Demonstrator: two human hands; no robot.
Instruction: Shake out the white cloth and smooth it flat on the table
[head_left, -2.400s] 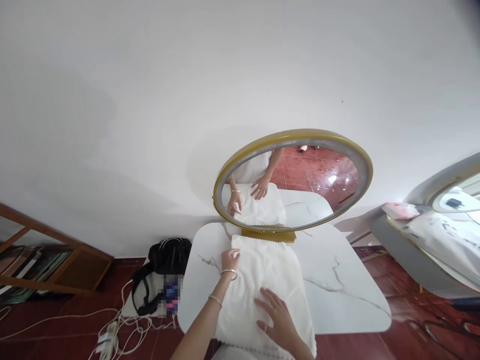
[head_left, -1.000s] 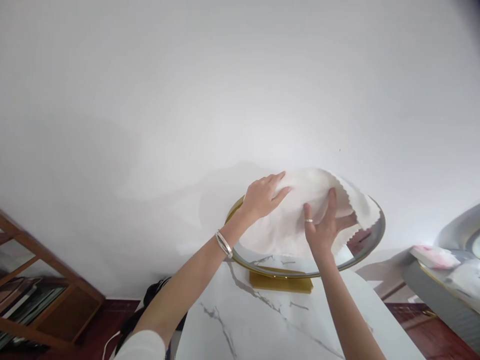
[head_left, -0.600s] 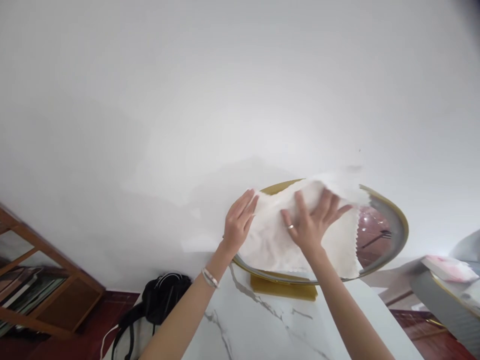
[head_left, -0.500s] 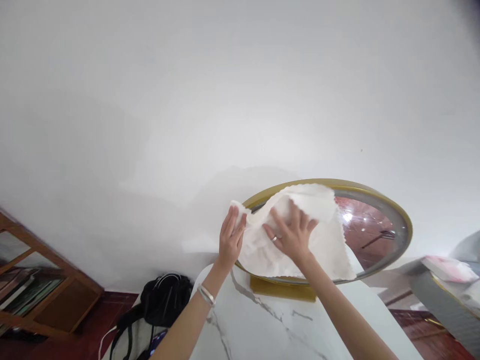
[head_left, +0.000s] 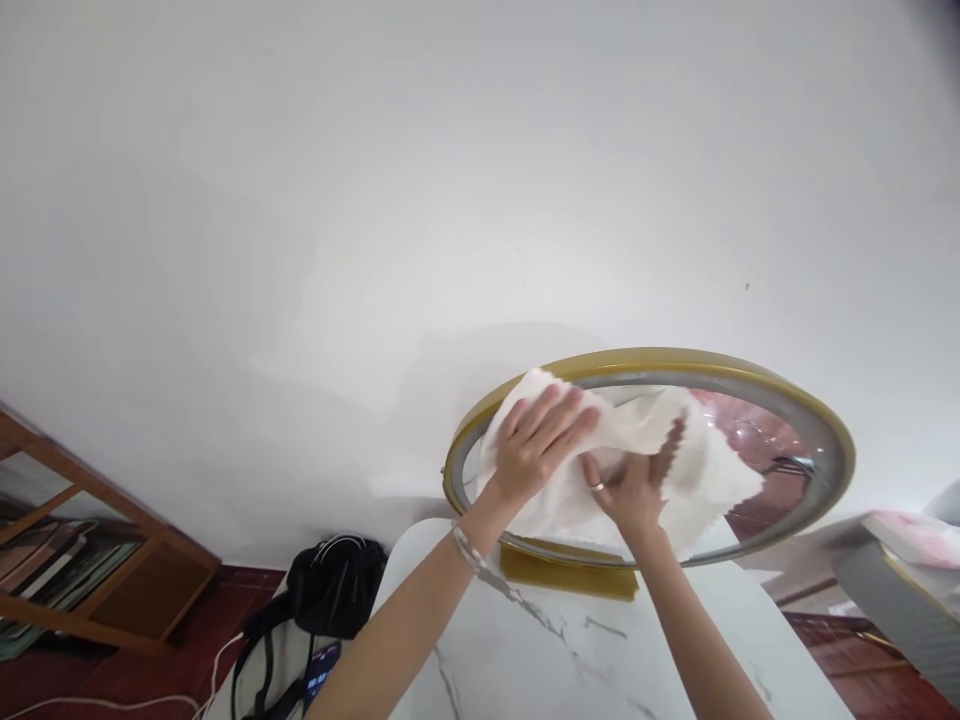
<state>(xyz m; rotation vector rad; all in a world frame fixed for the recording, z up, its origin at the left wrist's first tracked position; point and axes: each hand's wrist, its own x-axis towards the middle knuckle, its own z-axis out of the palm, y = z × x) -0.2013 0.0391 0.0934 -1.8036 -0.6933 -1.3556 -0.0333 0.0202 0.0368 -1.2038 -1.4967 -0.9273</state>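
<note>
A round gold-framed mirror stands on a gold base at the back of the white marble table. A white cloth with a zigzag edge is spread over the left half of the glass. My left hand, with bracelets at the wrist, lies on the cloth with its fingers stretched out, pressing it on the mirror's upper left. My right hand, wearing a ring, is closed on the cloth just right of it, with folds bunched over its fingers.
A black bag sits on the red tiled floor left of the table, with a cable beside it. A wooden glass-fronted cabinet stands at far left. Another grey surface with a pink item is at right. A white wall rises behind.
The cloth lay flat on the table, then both hands lifted it onto the mirror. Since half a second ago my left hand has slid right onto the cloth and the right hand has bunched it.
</note>
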